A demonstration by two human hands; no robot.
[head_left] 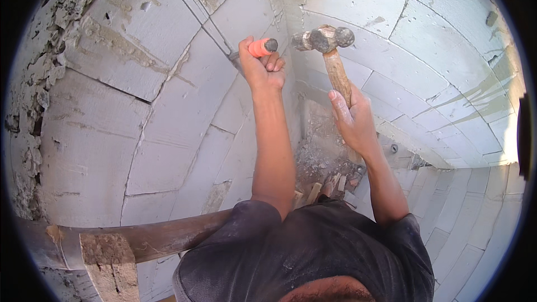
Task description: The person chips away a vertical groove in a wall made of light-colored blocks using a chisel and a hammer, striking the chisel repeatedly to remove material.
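Shirt (302, 240) nearest; hammer (336, 71) right of chisel (259, 48)

Left hand (262, 71) closes round chisel beside wall (184, 112), long axis roughly crosswise, butt toward hammer. Right hand (356, 120) grips hammer handle; head sits just right of butt, apart. Tip contact unclear.

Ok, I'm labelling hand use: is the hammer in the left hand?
No, the right hand holds the wooden-handled hammer, while the left hand grips a tool with an orange sleeve.
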